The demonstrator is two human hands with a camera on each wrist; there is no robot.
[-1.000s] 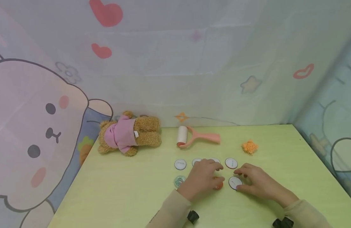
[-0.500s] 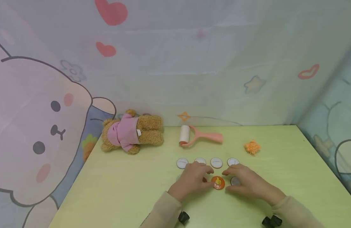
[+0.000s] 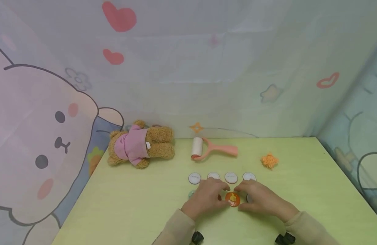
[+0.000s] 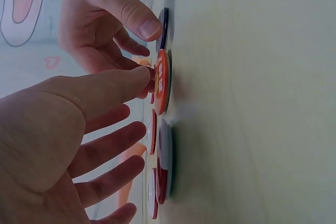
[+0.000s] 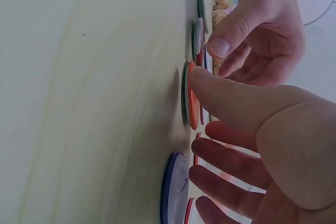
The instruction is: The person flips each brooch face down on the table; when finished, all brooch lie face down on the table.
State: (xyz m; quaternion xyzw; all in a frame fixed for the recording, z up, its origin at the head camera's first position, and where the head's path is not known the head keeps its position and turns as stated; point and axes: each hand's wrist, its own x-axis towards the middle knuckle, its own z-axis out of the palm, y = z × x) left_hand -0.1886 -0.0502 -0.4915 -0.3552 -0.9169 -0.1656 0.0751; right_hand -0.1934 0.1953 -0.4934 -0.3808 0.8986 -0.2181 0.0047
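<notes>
Orange badge [image 3: 232,198]: printed face up on the table [image 3: 121,204], between both hands. Clock directions are taken from this badge in the head view, 12 lying toward the backdrop [image 3: 191,102]. Left hand [image 3: 206,198], at 9 o'clock: fingers loosely bent and apart, gripping nothing. Right hand [image 3: 262,200], at 3 o'clock: likewise relaxed, without a grip. Thumb tips lie at the rim near 8 and 4 o'clock; whether they press cannot be told. For so thin a disc, light, level contact at opposite points of the rim should serve best; a one-sided push would probably slide it. Neighbours limit sideways travel: a dark-red badge [image 3: 219,197], mostly hidden, at 9; a grey badge [image 3: 248,198], partly covered, at 3; four pale badges [image 3: 231,177] from 10 to 1. Wider room lies toward 6 o'clock; the table's far edge runs along 12, beyond the lint roller [image 3: 223,149] at 11.
</notes>
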